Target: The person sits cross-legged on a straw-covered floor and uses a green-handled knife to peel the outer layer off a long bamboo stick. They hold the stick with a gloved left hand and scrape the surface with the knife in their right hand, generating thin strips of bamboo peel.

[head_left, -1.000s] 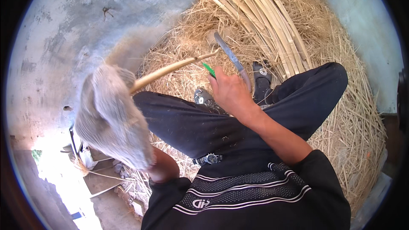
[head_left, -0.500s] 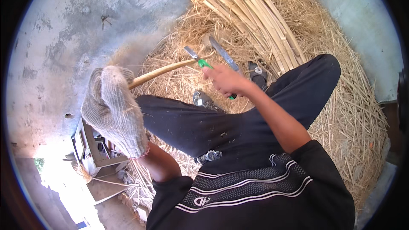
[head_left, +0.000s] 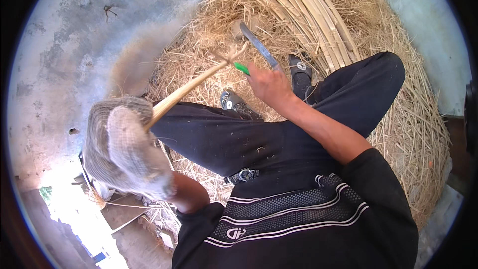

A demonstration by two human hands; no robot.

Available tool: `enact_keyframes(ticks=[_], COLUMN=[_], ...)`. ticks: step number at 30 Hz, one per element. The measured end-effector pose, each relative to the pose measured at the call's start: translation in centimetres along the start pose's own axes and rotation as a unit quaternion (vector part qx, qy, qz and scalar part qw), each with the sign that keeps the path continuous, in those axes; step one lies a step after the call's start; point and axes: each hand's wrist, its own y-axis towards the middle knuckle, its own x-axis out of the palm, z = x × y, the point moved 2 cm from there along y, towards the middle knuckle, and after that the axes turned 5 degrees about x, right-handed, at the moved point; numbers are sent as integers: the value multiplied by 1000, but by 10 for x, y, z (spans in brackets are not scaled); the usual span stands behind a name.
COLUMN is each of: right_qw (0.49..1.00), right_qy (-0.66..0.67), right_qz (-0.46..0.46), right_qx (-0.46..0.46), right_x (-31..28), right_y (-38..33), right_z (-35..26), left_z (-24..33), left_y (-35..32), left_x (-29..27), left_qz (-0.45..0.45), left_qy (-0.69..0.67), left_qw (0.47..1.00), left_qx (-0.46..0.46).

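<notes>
My left hand [head_left: 127,147], in a thick grey knitted glove, is closed around the near end of a pale strip of wood or bamboo [head_left: 184,89]. The strip slants up and right over my thigh toward the floor straw. My closed right hand [head_left: 271,85] grips a green-handled knife [head_left: 242,68], whose blade is blurred where it meets the strip's far end. Thin shavings [head_left: 226,56] curl there. Just beyond my right fist a long grey blade [head_left: 259,47] points up and left; its lower end is hidden behind the hand.
A bundle of long pale strips [head_left: 313,15] lies on straw and shavings [head_left: 398,144] beyond my feet [head_left: 301,72]. A wristwatch [head_left: 242,176] rests at my lap. Worn walls [head_left: 64,69] stand at left and right.
My gloved left hand has come down and slightly left, drawing the strip with it. My right hand has moved slightly up and right, and its knife now lies at the strip's far end.
</notes>
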Motion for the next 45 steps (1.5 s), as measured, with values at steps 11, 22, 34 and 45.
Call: enact_keyframes(ticks=[11, 22, 34, 45], right_qw=[935, 998, 953, 972], right_qy=[342, -60, -211, 232], right_qz=[-97, -1, 109, -33], right_qx=[8, -5, 188, -21], right_x=[-32, -21, -56, -59], right_y=[11, 19, 89, -32], right_z=[9, -12, 164, -34], left_z=[14, 10, 35, 8], left_y=[38, 42, 37, 0], left_x=[5, 11, -11, -16], left_qz=[-18, -33, -52, -28], left_qy=[-250, -236, -312, -268], left_qw=[931, 923, 941, 932], left_qx=[-266, -302, -122, -243])
